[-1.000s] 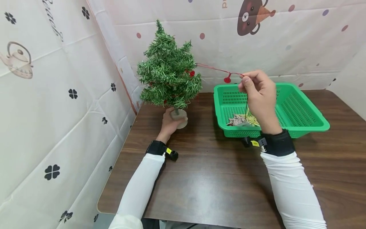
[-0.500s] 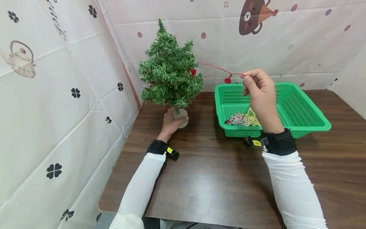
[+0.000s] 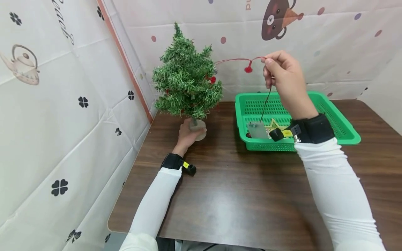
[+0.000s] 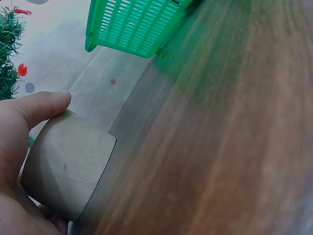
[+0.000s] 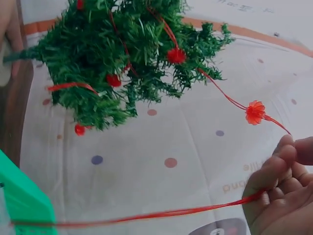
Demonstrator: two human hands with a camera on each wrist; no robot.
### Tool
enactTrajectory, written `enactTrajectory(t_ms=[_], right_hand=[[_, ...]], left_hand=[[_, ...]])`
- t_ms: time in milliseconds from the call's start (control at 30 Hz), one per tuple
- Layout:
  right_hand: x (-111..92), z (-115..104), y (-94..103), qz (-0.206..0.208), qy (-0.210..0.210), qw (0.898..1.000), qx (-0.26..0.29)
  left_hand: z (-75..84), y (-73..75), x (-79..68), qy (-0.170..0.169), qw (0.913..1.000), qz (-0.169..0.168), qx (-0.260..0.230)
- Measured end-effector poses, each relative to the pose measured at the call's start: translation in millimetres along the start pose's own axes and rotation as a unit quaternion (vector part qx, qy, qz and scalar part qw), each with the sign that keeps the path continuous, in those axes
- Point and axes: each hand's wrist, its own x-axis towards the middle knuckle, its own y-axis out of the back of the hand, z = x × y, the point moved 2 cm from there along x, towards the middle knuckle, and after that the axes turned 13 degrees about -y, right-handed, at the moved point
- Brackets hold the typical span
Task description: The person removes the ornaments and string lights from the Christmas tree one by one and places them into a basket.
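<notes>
A small artificial Christmas tree (image 3: pixel 185 69) stands at the table's back left. My left hand (image 3: pixel 185 135) grips its round pale base (image 4: pixel 68 161), thumb along the upper side in the left wrist view. My right hand (image 3: pixel 287 78), raised above the basket, pinches a thin red light string (image 5: pixel 225 93) between thumb and fingertips. The string stretches from the tree's right side, with a red flower-shaped bulb (image 5: pixel 255 112) just before my fingers. Below the hand the cord runs down to a translucent box (image 3: pixel 257 130) in the basket. More red bulbs (image 5: pixel 176 55) sit among the branches.
A green plastic basket (image 3: pixel 343 139) stands at the back of the table (image 3: pixel 226 195), right of the tree. Yellow star ornaments (image 3: pixel 274 124) lie in it, partly hidden by the box and my right wrist camera. A patterned cloth hangs behind and at the left.
My right hand has risen, lifting the string and its bulb. The cord below now runs visibly to the box, which shows more upright. My left hand stays on the tree's base.
</notes>
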Motion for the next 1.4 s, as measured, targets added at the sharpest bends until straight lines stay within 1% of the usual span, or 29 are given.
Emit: enactTrajectory(t_ms=[67, 133, 200, 267, 333, 400, 433, 467, 533, 600, 667, 733, 867, 967, 1033, 1133, 1200, 1267, 1300, 1400], right_hand=[[7, -9, -3.4, -0.001, 0.009, 1.0, -0.016], [13, -19, -6.5, 0.003, 0.029, 0.999, -0.032], [18, -32, -9.8, 0.015, 0.052, 0.997, -0.06], [22, -46, -14.3, 0.033, 0.077, 0.991, -0.105], [25, -59, -20.2, 0.054, 0.097, 0.982, -0.156], [27, -72, -26.7, 0.074, 0.101, 0.974, -0.189], [27, -77, -29.8, 0.082, 0.101, 0.972, -0.196], [27, -82, -32.7, 0.087, 0.098, 0.971, -0.199], [28, -89, -37.1, 0.092, 0.089, 0.973, -0.192], [27, -93, -39.4, 0.095, 0.087, 0.971, -0.199], [25, -93, -38.4, 0.091, 0.096, 0.967, -0.217], [22, -90, -34.5, 0.094, 0.117, 0.959, -0.24], [12, -82, -20.3, 0.117, 0.161, 0.943, -0.269], [2, -74, -7.5, 0.145, 0.172, 0.935, -0.275], [-6, -67, 1.5, 0.163, 0.169, 0.933, -0.273], [-17, -54, 13.2, 0.184, 0.154, 0.935, -0.263], [-23, -46, 19.7, 0.195, 0.138, 0.938, -0.253], [-28, -38, 24.4, 0.205, 0.134, 0.938, -0.245], [-31, -35, 26.4, 0.21, 0.133, 0.938, -0.241], [-52, -30, 19.6, 0.241, 0.131, 0.934, -0.227]], left_hand=[[-1.3, 0.2, -0.6, 0.005, 1.0, -0.001, -0.001], [-2.0, 0.2, -1.6, 0.011, 0.9999, -0.003, -0.003], [-2.1, 0.0, -2.0, 0.014, 0.9999, -0.003, -0.006], [-1.2, 0.1, -2.0, 0.014, 0.9998, -0.003, -0.01], [-0.3, 0.4, -1.4, 0.012, 0.9999, -0.001, -0.012], [1.1, 0.5, -0.6, 0.009, 0.9999, -0.001, -0.012], [1.1, 0.3, -0.8, 0.009, 0.9999, -0.002, -0.013], [1.0, 0.0, -1.0, 0.008, 0.9999, -0.002, -0.014], [0.1, -0.7, -1.0, 0.008, 0.9999, -0.002, -0.013], [-1.4, -1.3, -1.2, 0.01, 0.9999, -0.001, -0.012], [-2.6, -1.8, -1.4, 0.013, 0.9999, -0.001, -0.011], [-3.1, -2.1, -1.1, 0.013, 0.9999, -0.003, -0.007], [-1.6, 0.4, -0.3, 0.005, 0.9999, -0.006, -0.013], [-0.1, 5.4, 0.7, 0.001, 0.9993, -0.02, -0.033], [0.7, 8.5, 0.8, 0.002, 0.9982, -0.035, -0.049], [0.8, 11.4, 0.3, 0.008, 0.9965, -0.054, -0.064], [0.2, 11.8, -0.1, 0.009, 0.996, -0.057, -0.068], [-0.9, 11.1, -0.4, 0.006, 0.9956, -0.059, -0.073], [-1.1, 11.0, -0.4, 0.003, 0.995, -0.06, -0.079], [-5.5, 14.6, 2.5, -0.011, 0.9909, -0.085, -0.103]])
